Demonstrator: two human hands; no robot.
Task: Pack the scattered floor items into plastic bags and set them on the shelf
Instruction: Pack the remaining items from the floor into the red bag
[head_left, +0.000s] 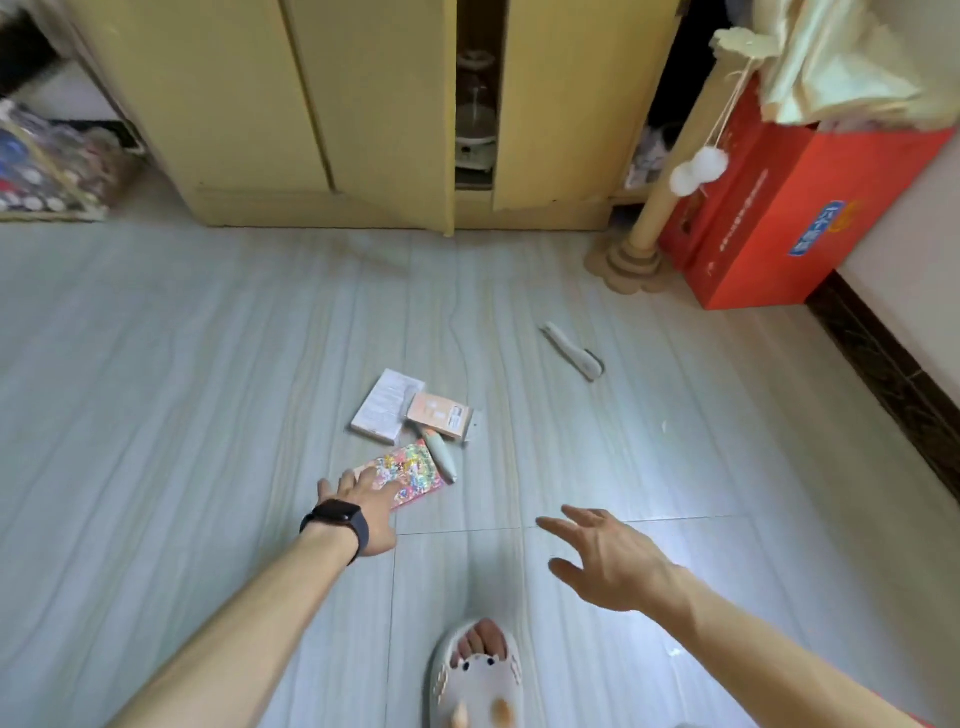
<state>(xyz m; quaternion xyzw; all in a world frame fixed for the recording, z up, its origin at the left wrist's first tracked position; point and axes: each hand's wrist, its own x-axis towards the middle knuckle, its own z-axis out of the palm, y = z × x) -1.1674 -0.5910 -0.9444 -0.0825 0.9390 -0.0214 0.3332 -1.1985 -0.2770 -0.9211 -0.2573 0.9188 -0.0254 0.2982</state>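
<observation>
**Inspector:** As matters stand, the work is at the gathering step: the left hand (371, 512) lies flat on the colourful sticker pack (410, 475) on the floor (208, 364), palm down. Its fingers (387, 488) are spread over the pack's near edge, pressing on it and not closed round it.

**Clerk:** And the right hand (608, 564)?

**Inspector:** Open, fingers loosely curled, holding nothing, hovering above the tiles well to the right of the pile.

**Clerk:** Where are the remaining items?

**Inspector:** Just beyond the pack: a white box (387, 405), a peach box (439, 415) partly overlapping it, and a pale green pen-shaped thing (440, 453) touching the pack's far corner. A slim white tool (571, 352) lies apart, toward the red carton (779, 208).

**Clerk:** Any bag in sight?

**Inspector:** None that I can identify. In my judgement the next move calls for getting fingertips under the flat pack's edge to lift it off the smooth tile; a bag must then be found.
</observation>
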